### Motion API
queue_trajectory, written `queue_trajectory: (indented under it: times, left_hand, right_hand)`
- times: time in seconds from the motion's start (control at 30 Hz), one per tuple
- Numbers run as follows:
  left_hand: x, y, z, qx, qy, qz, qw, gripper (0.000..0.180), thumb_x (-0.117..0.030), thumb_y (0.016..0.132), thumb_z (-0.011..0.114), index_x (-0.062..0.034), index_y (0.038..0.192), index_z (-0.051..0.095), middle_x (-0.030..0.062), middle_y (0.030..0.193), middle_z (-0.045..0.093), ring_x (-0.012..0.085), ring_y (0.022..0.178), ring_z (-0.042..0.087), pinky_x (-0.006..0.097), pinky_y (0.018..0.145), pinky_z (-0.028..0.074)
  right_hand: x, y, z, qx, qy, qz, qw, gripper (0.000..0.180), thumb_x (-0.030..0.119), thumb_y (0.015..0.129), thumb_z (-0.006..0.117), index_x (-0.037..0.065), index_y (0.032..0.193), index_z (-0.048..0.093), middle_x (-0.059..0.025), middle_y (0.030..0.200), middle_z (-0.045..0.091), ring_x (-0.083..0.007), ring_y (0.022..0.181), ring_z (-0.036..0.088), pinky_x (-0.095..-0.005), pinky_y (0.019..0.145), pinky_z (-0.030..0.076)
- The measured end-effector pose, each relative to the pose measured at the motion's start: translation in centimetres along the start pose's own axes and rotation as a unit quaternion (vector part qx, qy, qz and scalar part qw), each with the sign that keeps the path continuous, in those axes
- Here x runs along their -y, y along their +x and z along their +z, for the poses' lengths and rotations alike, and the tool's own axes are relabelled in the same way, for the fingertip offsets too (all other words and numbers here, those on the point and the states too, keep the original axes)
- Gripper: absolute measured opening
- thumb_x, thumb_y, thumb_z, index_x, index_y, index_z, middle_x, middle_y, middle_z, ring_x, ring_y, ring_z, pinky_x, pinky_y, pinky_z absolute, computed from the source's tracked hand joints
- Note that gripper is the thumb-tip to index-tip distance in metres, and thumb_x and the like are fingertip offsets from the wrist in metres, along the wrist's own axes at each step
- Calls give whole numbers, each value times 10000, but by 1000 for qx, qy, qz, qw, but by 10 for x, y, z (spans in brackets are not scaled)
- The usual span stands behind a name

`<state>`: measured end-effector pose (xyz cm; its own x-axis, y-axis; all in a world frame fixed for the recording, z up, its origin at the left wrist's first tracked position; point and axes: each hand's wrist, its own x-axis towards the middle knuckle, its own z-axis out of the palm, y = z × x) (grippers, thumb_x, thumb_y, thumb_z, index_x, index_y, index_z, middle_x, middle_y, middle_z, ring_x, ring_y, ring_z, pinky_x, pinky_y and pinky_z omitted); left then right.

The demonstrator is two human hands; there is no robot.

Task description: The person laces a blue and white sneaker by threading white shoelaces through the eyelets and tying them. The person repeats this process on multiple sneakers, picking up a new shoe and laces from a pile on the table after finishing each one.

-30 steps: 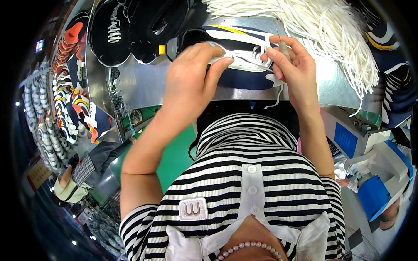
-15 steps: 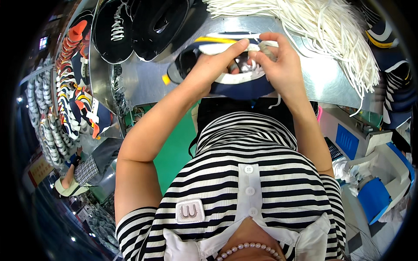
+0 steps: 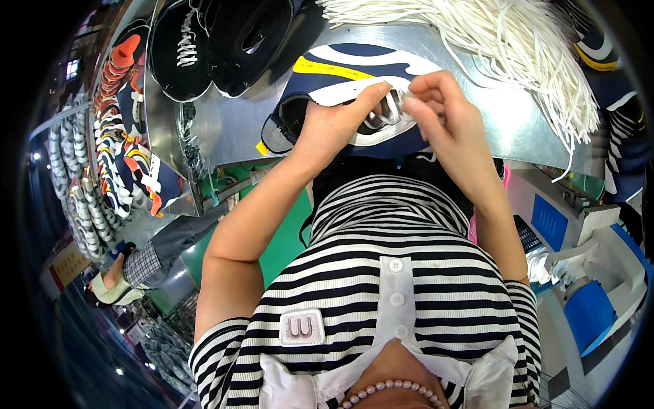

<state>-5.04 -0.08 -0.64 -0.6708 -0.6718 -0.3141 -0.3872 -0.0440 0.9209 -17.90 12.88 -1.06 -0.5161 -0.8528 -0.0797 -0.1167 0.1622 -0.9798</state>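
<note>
A navy and white shoe upper (image 3: 362,53) with a yellow stripe lies on its side on the metal table just in front of me. My left hand (image 3: 340,121) grips it, fingers inside the opening and thumb on the white eyelet edge. White shoelace (image 3: 390,110) crosses the eyelet rows in the middle. Beside it, my right hand (image 3: 444,112) has its thumb and fingers pinched together at the lace; the fingertips partly hide what is between them. The upper's dark heel collar (image 3: 294,112) points left.
Loose white laces (image 3: 504,58) are heaped at the far right of the metal table (image 3: 235,126). Black uppers (image 3: 248,44) sit at the back left. More uppers (image 3: 119,143) are stacked left, others (image 3: 623,123) right. A blue and grey machine (image 3: 589,307) stands lower right; another person (image 3: 126,276) is at left.
The upper has tipped so more of its navy and yellow side shows. My right hand has shifted slightly right and toward me, while my left hand keeps its hold.
</note>
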Motion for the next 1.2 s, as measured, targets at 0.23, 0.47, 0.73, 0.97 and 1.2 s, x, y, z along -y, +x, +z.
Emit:
queue_trajectory:
  times: [0.23,0.47,0.73,0.97,1.2]
  left_hand:
    - [-2,-9,-2,19,2,68,997,180,-153,889,710,-13,784,668,-14,686,644,63,629,594,214,590,450]
    - [5,-10,-2,24,-29,114,993,122,-118,884,718,-12,837,677,-12,726,659,63,655,605,211,601,461]
    - [18,-20,5,12,168,307,937,123,-58,930,626,31,1012,644,42,870,678,132,798,644,266,737,507]
    - [1,3,-35,177,-17,-68,982,175,-196,930,658,-23,949,668,-2,795,649,61,718,549,233,677,444]
    - [2,11,-16,54,-77,-30,995,335,-116,838,760,-3,1133,649,47,1047,682,112,940,626,263,832,501]
  right_hand:
    - [4,0,-15,13,-42,-16,999,103,78,918,644,-14,951,612,-113,786,697,-181,703,682,-277,636,518]
    - [1,3,-18,40,-67,-42,996,107,79,911,653,-10,951,611,-109,778,696,-174,706,682,-281,642,519]
    - [-1,7,10,20,-189,-124,974,145,82,867,640,6,945,545,-189,728,642,-394,715,638,-452,638,501]
    - [25,20,-30,-11,-144,-23,989,182,170,932,601,33,1050,610,-118,732,654,-255,681,645,-341,671,504]
    - [-22,34,15,-52,-61,-72,994,240,202,941,626,74,1141,591,-182,953,693,-321,891,686,-354,758,521]
